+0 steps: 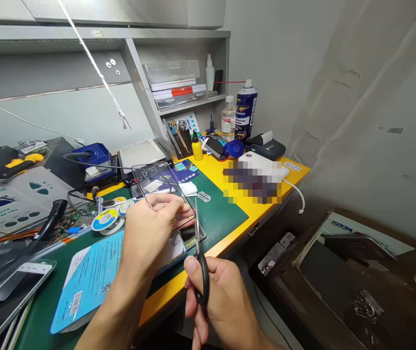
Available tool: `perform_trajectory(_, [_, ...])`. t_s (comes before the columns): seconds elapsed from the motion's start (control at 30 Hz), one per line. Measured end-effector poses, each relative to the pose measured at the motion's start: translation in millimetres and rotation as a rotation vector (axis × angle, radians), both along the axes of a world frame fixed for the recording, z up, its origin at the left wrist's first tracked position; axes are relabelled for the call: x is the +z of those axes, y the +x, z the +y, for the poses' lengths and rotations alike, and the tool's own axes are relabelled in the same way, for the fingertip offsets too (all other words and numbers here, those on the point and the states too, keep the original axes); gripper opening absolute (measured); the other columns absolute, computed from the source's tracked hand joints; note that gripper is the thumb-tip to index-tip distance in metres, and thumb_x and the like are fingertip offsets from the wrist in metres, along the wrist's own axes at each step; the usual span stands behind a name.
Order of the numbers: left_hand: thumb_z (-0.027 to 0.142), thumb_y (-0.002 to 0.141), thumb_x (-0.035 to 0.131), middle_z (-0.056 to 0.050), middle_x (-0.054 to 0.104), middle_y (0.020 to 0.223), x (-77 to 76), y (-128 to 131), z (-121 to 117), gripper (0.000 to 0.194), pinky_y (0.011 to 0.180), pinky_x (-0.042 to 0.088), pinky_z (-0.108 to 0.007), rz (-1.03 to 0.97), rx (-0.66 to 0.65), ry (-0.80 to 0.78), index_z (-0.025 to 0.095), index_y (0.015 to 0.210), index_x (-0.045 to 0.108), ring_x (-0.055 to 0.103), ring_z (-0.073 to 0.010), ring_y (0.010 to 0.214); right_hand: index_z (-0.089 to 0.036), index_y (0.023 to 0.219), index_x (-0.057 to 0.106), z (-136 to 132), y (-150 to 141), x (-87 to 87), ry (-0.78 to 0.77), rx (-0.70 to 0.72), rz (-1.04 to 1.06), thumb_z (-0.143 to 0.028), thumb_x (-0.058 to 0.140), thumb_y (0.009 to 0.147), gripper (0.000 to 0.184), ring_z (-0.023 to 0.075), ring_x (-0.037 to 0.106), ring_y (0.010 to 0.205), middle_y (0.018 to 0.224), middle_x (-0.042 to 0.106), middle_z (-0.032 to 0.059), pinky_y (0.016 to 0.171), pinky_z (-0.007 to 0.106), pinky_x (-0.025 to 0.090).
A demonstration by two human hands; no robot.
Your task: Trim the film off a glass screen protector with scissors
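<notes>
My left hand point(153, 223) is closed on a thin black-edged rectangular phone frame point(182, 188), held tilted above the mat. I cannot tell whether a clear sheet fills it. My right hand point(226, 296) grips black-handled scissors point(202, 274), thumb at the handle. Their blades point up and away, beside the frame's right corner; they look nearly closed, and whether they touch the frame is unclear. Below my hands lie a blue-edged phone point(176, 249), partly hidden, and a dark perforated piece point(201, 232). A razor blade point(204, 196) rests on the green mat point(222, 214).
A blue package point(87, 282) and solder spool point(105, 221) lie left, near a phone point(29, 274) and a rework station point(22, 199). Behind stand a yellow bottle point(197, 148) and spray can point(246, 112). A white cord point(91, 58) hangs overhead. A carton point(339, 282) stands right.
</notes>
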State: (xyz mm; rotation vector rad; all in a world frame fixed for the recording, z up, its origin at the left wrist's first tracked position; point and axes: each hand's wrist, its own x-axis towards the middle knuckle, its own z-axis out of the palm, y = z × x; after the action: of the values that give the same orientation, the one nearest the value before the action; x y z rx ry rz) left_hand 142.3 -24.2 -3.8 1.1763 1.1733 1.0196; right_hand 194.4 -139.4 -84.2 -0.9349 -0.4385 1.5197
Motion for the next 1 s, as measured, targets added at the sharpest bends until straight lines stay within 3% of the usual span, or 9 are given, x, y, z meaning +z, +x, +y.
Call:
perform_trajectory(0.2, [0.023,0.069,0.084,-0.005,0.077,0.073,0.9,-18.3,-0.7,0.022,0.073,0.066,-0.034,-0.139,-0.022,0.057,0.014,0.082,0.070,0.077,-0.0235,0.073,-0.011,0.080,0.060,-4.8,12.7,-2.3,0.098,-0.007,0.005,-0.066,0.069,0.083,0.056,0.0059,0.047,0.029,0.057,0.063,0.0008,0.031,0.019,0.045])
perform_trajectory(0.4, [0.023,0.074,0.082,-0.004,0.077,0.075,6.4,-45.3,-18.4,0.023,0.068,0.065,-0.033,-0.312,-0.105,-0.027,0.016,0.090,0.067,0.076,-0.0202,0.069,-0.013,0.085,0.058,-21.3,26.3,10.8,0.161,0.155,-0.334,-0.067,0.072,0.078,0.056,0.0075,0.052,0.045,0.067,0.064,0.0026,0.047,0.021,0.046])
perform_trajectory(0.53, [0.022,0.075,0.080,-0.003,0.076,0.074,17.5,-53.1,-38.3,0.021,0.055,0.061,-0.025,-0.322,-0.060,-0.021,0.017,0.088,0.064,0.073,-0.0164,0.060,-0.015,0.090,0.060,-27.5,22.8,14.1,0.162,0.245,-0.490,-0.063,0.071,0.081,0.050,0.0109,0.054,0.056,0.070,0.063,0.0025,0.055,0.024,0.044])
perform_trajectory(0.7, [0.020,0.075,0.079,-0.002,0.074,0.067,29.4,-58.5,-52.9,0.018,0.051,0.059,-0.022,-0.328,0.021,0.043,0.016,0.084,0.064,0.070,-0.0152,0.056,-0.016,0.092,0.060,-29.2,13.9,14.1,0.201,0.276,-0.504,-0.065,0.068,0.082,0.051,0.0127,0.054,0.057,0.071,0.062,0.0036,0.057,0.026,0.046])
perform_trajectory(1.0, [0.021,0.078,0.081,-0.004,0.077,0.071,21.7,-71.9,-53.7,0.016,0.068,0.062,-0.024,-0.363,0.033,0.087,0.015,0.086,0.068,0.074,-0.0150,0.064,-0.015,0.085,0.059,-28.6,5.2,25.2,0.216,0.292,-0.382,-0.069,0.072,0.079,0.055,0.0098,0.052,0.050,0.066,0.060,0.0021,0.048,0.023,0.045])
